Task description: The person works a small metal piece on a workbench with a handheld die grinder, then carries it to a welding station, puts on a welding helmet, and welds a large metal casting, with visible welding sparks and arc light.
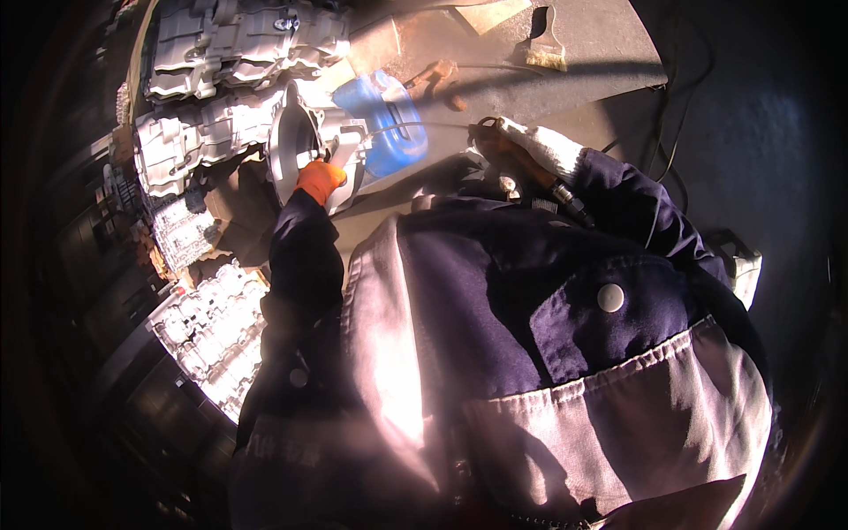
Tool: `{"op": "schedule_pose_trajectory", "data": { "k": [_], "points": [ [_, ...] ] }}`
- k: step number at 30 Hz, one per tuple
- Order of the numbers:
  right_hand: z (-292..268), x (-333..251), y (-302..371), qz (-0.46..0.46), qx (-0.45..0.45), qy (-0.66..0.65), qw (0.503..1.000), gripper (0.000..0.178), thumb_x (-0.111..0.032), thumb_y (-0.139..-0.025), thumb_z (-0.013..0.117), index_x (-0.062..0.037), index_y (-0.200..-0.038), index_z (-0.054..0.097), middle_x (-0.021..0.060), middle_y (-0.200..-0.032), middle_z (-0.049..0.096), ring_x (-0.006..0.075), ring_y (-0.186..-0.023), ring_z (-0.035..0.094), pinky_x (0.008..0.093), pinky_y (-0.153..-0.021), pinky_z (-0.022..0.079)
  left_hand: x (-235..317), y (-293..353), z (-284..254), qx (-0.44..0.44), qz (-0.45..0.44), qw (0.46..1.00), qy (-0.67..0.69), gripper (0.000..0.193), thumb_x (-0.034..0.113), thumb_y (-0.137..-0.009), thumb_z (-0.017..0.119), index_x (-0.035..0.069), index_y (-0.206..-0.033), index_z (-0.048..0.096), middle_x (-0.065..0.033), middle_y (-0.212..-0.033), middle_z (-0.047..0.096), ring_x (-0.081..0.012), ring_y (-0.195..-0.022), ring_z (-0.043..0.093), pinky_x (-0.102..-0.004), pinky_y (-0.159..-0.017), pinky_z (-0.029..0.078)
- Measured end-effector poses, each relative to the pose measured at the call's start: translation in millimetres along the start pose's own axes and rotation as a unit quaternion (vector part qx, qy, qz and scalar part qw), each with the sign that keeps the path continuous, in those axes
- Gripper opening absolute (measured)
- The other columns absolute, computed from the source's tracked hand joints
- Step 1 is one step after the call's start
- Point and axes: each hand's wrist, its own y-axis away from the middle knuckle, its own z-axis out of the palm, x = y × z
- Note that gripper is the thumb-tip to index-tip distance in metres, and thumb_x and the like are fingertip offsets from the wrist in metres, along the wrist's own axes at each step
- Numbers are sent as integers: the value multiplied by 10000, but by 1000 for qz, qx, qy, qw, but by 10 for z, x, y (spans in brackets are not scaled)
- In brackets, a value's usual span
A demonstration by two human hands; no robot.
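My left hand (320,181), in an orange glove, is closed on the near rim of a silver bell-shaped metal housing (348,140), which is tilted with its wide opening to the left. My right hand (543,150), in a white glove, is closed round an orange-brown air tool (527,166) with a metal hose fitting at its lower end. From the tool a long thin rod (424,124) runs left to the housing's side. Whether its tip touches the metal, I cannot tell. Behind the rod lies a blue plastic container (389,115).
Several silver castings (247,44) line the left side, with more (212,331) beside my left forearm. A paintbrush (546,51) and a rusty-brown tool (433,78) rest on the worktable (609,53). Dark cables (676,115) hang past its right edge. Strong sunlight washes out parts.
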Motion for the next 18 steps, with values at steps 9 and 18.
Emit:
{"op": "schedule_pose_trajectory", "data": {
  "k": [9,18],
  "points": [
    [19,-53,-5,-87,-33,114,989,397,-234,-1037,512,20,-1342,532,140,-1291,608,197,-1141,603,298,-966,495,303,268,-734,-144,-50,987,50,449,375,-820,550,56,-1087,719,-206,-1194,671,-336,-1141,635,-376,-975,491],
    [30,-59,-5,-83,-33,138,986,392,-239,-1038,505,13,-1337,533,148,-1301,607,205,-1131,618,304,-958,506,319,255,-642,-96,-37,993,50,409,360,-817,559,76,-1056,729,-201,-1154,683,-343,-1097,650,-380,-952,502]
  ]
}}
